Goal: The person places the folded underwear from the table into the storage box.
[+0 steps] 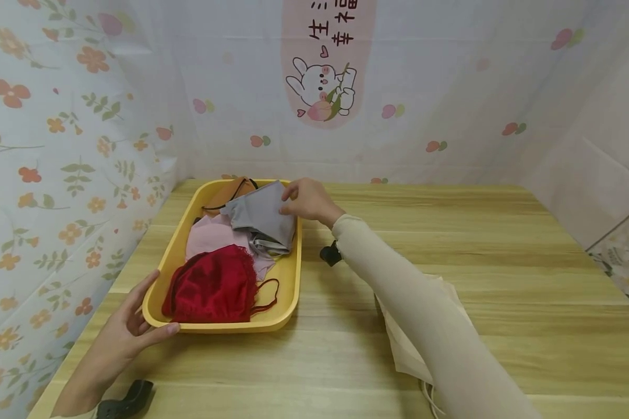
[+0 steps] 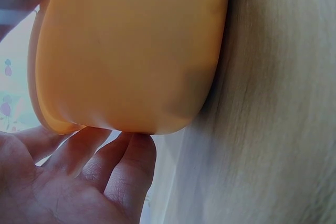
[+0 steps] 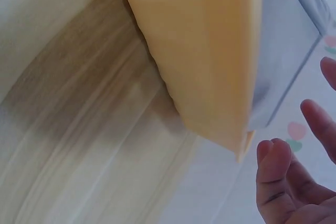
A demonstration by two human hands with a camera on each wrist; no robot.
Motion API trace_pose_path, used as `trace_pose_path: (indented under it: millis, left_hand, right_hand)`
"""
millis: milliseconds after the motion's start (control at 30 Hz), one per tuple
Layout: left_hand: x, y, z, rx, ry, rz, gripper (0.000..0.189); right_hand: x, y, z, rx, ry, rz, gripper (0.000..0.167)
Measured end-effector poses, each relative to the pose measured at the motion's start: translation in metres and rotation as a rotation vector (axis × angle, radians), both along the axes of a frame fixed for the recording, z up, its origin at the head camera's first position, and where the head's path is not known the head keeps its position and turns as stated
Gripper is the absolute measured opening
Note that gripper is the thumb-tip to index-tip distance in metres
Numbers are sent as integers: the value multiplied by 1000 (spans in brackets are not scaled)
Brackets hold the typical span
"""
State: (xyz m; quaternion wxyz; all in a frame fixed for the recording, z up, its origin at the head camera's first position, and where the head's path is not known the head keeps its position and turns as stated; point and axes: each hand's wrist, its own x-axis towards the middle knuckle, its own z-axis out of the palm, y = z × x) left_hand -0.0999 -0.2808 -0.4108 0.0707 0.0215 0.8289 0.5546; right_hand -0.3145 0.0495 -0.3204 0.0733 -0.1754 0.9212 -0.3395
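A yellow plastic basin (image 1: 225, 327) stands on the wooden table. My left hand (image 1: 117, 334) holds its near left corner, thumb at the front and fingers along the left side; in the left wrist view, fingertips touch the outer wall (image 2: 136, 51). Over the far right part of the basin is my right hand (image 1: 310, 202), beside a folded grey cloth (image 1: 262, 212). The right wrist view shows its thumb and fingers (image 3: 273, 166) apart, holding nothing. A red lace-edged bra (image 1: 215, 285) with thin straps lies nearest me. Pink fabric (image 1: 215, 235) and an orange-brown piece with black straps (image 1: 228, 195) lie behind it.
A beige cloth bag (image 1: 406, 343) with a cord lies partly under my right forearm. Flower-printed curtains (image 1: 73, 145) hang to the left and behind the table. Bare wooden tabletop (image 1: 529, 279) extends to the right.
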Motion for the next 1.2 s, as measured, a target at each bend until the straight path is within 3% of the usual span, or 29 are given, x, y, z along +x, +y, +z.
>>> trace_pose_path:
  millis: [467, 833, 1033, 1200]
  left_hand:
    - [1, -1, -3, -28, -30, 2, 98]
    - [2, -5, 0, 9, -3, -5, 97]
    - [0, -7, -1, 13, 20, -8, 97]
    - [-2, -6, -4, 41, 33, -30, 98]
  right_hand:
    - [0, 20, 9, -29, -20, 31, 28]
    - [6, 47, 16, -107, -28, 147, 19]
    - [10, 59, 19, -93, -25, 172, 20]
    - [15, 73, 19, -50, -45, 250, 20]
